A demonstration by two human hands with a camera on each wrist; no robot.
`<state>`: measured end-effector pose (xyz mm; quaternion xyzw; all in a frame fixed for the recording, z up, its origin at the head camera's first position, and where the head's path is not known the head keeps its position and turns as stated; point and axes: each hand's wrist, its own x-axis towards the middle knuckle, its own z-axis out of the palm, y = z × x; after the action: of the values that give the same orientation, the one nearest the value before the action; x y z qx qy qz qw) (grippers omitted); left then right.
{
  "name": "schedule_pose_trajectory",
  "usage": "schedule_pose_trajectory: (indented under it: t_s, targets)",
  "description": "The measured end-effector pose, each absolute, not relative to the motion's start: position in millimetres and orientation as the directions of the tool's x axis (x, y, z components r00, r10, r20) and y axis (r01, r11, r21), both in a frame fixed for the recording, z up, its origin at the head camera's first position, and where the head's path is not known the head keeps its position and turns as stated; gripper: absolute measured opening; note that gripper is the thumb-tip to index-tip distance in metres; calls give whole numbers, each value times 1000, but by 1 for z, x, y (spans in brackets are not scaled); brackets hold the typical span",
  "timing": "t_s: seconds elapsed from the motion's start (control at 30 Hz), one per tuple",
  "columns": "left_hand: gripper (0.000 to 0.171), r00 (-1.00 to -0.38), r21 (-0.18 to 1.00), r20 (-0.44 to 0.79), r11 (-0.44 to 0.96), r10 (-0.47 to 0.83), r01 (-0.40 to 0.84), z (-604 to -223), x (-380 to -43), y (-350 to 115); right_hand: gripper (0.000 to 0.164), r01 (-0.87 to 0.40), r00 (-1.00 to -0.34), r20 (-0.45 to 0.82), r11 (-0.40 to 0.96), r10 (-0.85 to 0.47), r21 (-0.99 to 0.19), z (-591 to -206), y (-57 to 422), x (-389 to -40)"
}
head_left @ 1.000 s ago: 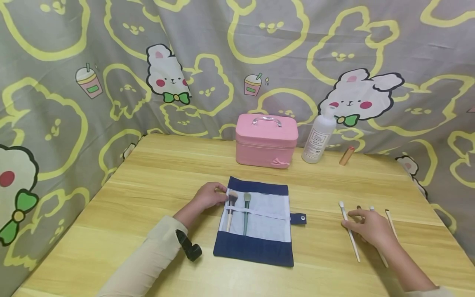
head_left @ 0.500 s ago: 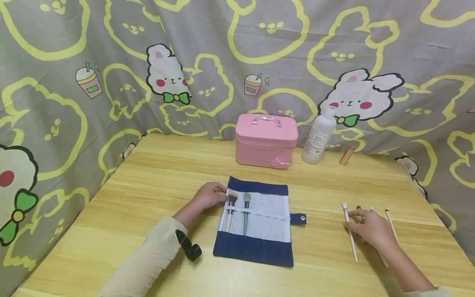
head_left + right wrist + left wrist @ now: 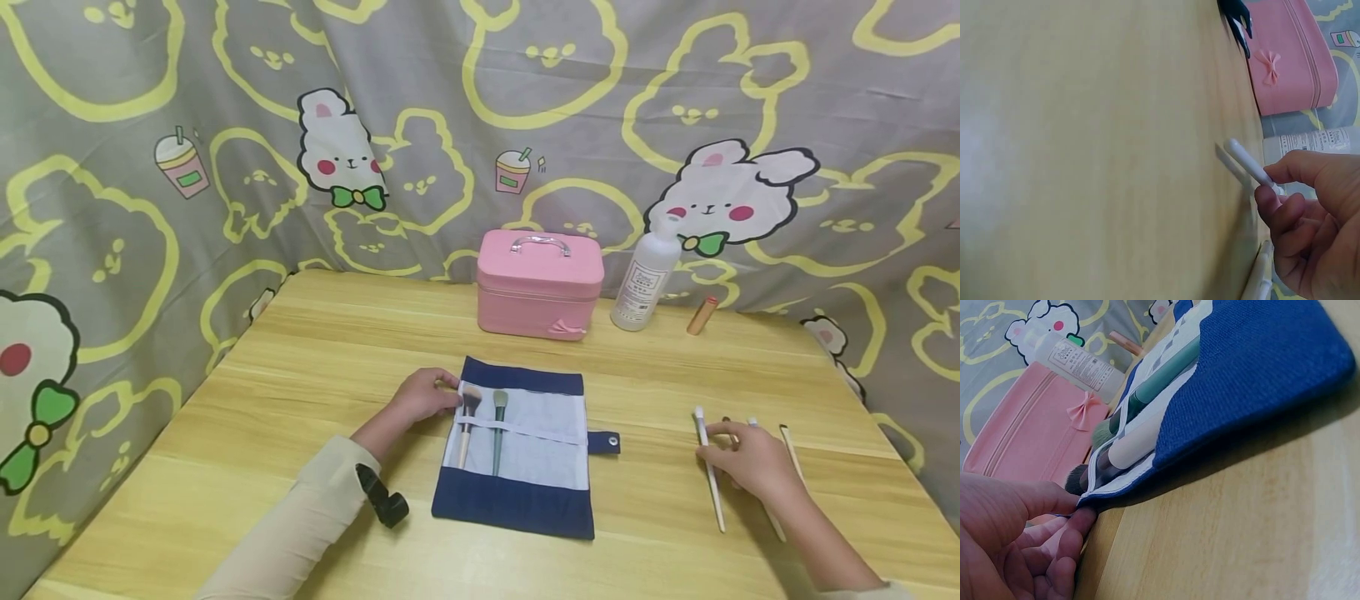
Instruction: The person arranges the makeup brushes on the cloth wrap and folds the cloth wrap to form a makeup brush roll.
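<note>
An unrolled navy brush roll (image 3: 517,508) with a pale lining lies on the table. Under its elastic strap sit a brush with a pale handle (image 3: 1137,437) and a green makeup brush (image 3: 498,433). At the roll's left edge, my left hand (image 3: 423,396) pinches the fabric between thumb and fingers. My right hand (image 3: 750,460), over on the right, pinches a thin white makeup brush (image 3: 713,492); its rounded handle end points away from the fingertips in the right wrist view. Beneath and beside that hand lie other slim brushes (image 3: 792,452), partly hidden by it.
Behind the roll stands a pink case (image 3: 538,283) with a metal handle. To its right are a clear bottle (image 3: 643,279) and a small orange tube (image 3: 702,317). The roll's snap tab (image 3: 603,442) sticks out rightward. A patterned curtain (image 3: 420,100) borders the table.
The white brush in my right hand has shifted slightly, its bristle end moving a little to the right. My left hand and the roll have stayed in place.
</note>
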<state>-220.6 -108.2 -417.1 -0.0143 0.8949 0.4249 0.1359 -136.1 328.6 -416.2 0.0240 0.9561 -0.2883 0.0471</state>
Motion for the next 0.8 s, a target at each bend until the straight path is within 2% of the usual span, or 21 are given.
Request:
schedule_pose_trajectory:
  t_s: [0.37, 0.8]
  targets:
    - [25, -962, 760, -260, 633, 86, -149, -417, -220, -108, 51, 81, -993, -121, 761, 3, -644, -402, 310, -141]
    - [26, -964, 754, -253, 641, 80, -145, -417, -220, -107, 47, 88, -990, -139, 619, -34, -780, -392, 262, -164]
